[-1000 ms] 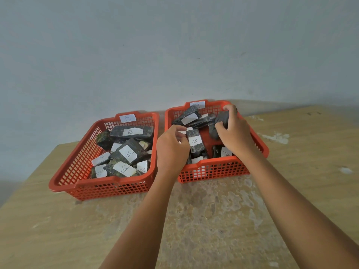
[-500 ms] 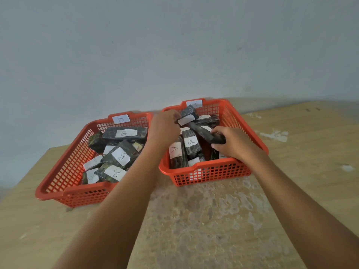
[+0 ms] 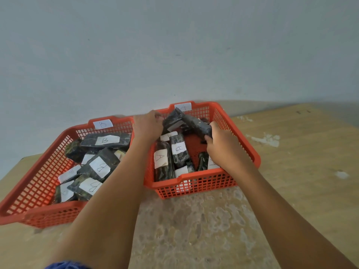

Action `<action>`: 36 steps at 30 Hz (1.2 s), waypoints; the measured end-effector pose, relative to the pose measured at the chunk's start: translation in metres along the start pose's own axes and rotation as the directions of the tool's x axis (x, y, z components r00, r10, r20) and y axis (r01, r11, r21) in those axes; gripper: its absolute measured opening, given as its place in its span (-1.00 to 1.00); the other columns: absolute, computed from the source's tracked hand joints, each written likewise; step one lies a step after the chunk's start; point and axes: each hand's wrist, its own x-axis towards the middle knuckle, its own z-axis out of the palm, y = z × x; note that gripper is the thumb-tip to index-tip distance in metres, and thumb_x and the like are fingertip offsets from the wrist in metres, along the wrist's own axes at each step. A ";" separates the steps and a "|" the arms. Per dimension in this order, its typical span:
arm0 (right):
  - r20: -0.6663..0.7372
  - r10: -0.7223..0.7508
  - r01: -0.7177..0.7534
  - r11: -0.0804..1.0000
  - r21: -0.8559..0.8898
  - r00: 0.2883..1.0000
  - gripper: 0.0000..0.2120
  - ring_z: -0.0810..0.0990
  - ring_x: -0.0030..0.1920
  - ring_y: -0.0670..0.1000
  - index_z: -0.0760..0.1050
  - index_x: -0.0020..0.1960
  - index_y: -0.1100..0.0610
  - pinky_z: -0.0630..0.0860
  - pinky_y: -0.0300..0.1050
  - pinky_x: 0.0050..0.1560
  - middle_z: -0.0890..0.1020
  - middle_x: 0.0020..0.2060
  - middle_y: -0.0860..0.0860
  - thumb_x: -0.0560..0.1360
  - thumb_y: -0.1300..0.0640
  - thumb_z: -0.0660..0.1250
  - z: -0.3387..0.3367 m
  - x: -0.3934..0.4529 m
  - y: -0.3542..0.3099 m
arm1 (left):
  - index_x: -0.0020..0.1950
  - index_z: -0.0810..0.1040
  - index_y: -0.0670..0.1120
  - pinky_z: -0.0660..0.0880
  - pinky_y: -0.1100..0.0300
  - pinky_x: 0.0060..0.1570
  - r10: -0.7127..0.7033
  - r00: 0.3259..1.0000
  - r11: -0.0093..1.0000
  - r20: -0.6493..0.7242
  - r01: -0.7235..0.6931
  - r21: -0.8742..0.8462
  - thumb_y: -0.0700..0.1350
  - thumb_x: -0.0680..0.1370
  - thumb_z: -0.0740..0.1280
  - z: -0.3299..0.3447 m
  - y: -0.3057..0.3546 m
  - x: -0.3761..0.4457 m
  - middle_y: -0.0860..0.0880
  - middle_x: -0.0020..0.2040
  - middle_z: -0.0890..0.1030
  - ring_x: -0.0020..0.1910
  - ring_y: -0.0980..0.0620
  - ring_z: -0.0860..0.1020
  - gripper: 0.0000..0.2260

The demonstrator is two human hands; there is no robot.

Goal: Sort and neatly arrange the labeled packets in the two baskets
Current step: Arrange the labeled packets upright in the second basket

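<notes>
Two orange mesh baskets stand side by side on the table. The left basket (image 3: pixel 40 193) carries a B tag and holds several dark packets with white B labels, such as one at the back (image 3: pixel 105 140). The right basket (image 3: pixel 240 136) carries an A tag and holds dark packets labelled A (image 3: pixel 162 162). My left hand (image 3: pixel 148 126) reaches into the right basket's far left corner and grips the end of a dark packet (image 3: pixel 172 119). My right hand (image 3: pixel 221 139) grips another long dark packet (image 3: pixel 197 125) that is lifted and tilted above the basket floor.
The baskets sit on a worn wooden table (image 3: pixel 194 226) pushed against a pale wall (image 3: pixel 174 45). Bare tabletop lies in front of the baskets and to the right of the A basket. The table's left edge runs close beside the B basket.
Both hands have moved toward the back of the A basket. My right hand has lifted its long packet higher, baring the orange floor under it. My left hand now grips a packet.
</notes>
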 end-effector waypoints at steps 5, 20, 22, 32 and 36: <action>0.012 0.031 -0.031 1.000 0.001 0.999 -0.59 0.51 -0.38 -0.08 0.24 0.51 0.13 0.33 -0.19 -0.46 0.52 -0.29 -0.04 0.69 0.10 0.17 0.000 -0.002 -0.003 | 0.53 0.36 0.09 0.11 -0.37 0.48 -0.034 0.974 0.964 0.226 -0.028 0.263 0.31 0.55 0.31 -0.002 0.006 -0.005 -0.11 0.41 0.52 0.55 -0.40 0.10 -0.40; -0.094 0.069 -0.071 0.997 -0.026 0.993 -0.48 0.42 -0.41 -0.13 0.04 0.60 0.21 0.28 -0.27 -0.51 0.38 -0.34 -0.08 0.72 0.10 0.10 0.004 0.000 -0.003 | 0.22 0.58 0.01 0.15 -0.13 0.34 -0.133 0.991 0.971 -0.025 0.125 -0.205 -0.05 0.73 -0.03 -0.009 0.008 -0.009 0.06 0.08 0.54 0.06 0.00 0.41 -0.63; -0.094 0.061 -0.064 0.997 -0.032 0.994 -0.50 0.43 -0.40 -0.12 0.07 0.59 0.20 0.31 -0.26 -0.50 0.38 -0.34 -0.08 0.71 0.10 0.11 0.004 0.000 -0.002 | 0.20 0.58 0.02 0.17 -0.17 0.41 -0.118 0.993 0.965 -0.003 0.114 -0.235 0.06 0.72 -0.03 -0.009 0.007 -0.008 0.07 0.07 0.56 0.06 0.01 0.45 -0.61; -0.075 0.057 -0.060 0.997 -0.041 0.996 -0.54 0.53 -0.36 -0.06 0.14 0.56 0.19 0.45 -0.22 -0.44 0.45 -0.29 -0.05 0.70 0.17 0.16 0.003 0.001 0.001 | 0.25 0.50 0.13 0.54 0.24 -0.34 0.181 0.978 0.921 -0.101 -0.204 -0.331 0.17 0.60 0.37 -0.014 0.012 -0.024 0.04 -0.11 0.67 -0.22 0.09 0.64 -0.73; -0.075 0.056 -0.060 0.997 -0.045 0.996 -0.53 0.53 -0.37 -0.08 0.13 0.56 0.18 0.46 -0.22 -0.44 0.47 -0.31 -0.06 0.70 0.16 0.15 0.003 0.001 0.001 | 0.33 0.46 0.14 0.55 0.19 -0.46 0.178 0.978 0.896 -0.109 -0.207 -0.393 0.00 0.75 0.06 -0.016 0.012 -0.025 -0.02 -0.19 0.62 -0.34 0.15 0.63 -0.76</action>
